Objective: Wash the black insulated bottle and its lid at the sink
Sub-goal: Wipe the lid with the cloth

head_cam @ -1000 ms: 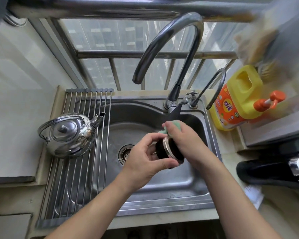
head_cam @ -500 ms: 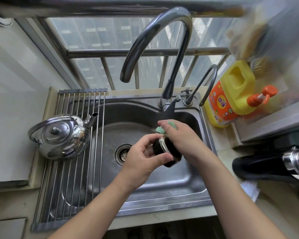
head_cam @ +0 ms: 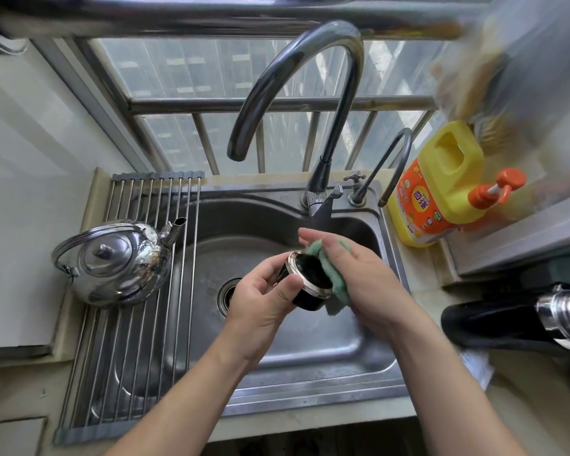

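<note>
The small round black lid with a bright metal rim (head_cam: pixel 310 286) is over the basin of the stainless steel sink (head_cam: pixel 310 401). The left hand (head_cam: pixel 264 301) grips it, thumb and fingers curled round its side wall. The right hand (head_cam: pixel 367 286) is folded over a soft green scouring pad (head_cam: pixel 335 287) and presses it against the far side of the lid.

From here the lid looks light and rigid. Its smooth rim would likely turn slippery once wet or soapy. The side wall, pinched between thumb and fingers as it is now, seems the surest hold, and over the basin a slip would cost little. The pad bends easily to the lid's curve.

The black insulated bottle with a bare steel threaded neck (head_cam: pixel 494 324) lies on its side on the surface right of the sink, well apart from both hands. I'd guess it is heavier, hard and inclined to roll, so it is best taken round the body.

The picture's edge cuts the bottle off, so its mouth cannot be seen. The left palm hides the lid's near side. I cannot tell whether there is any soap on it. No stream shows under the curved chrome tap (head_cam: pixel 297 77). The top right corner is a blur.
</note>
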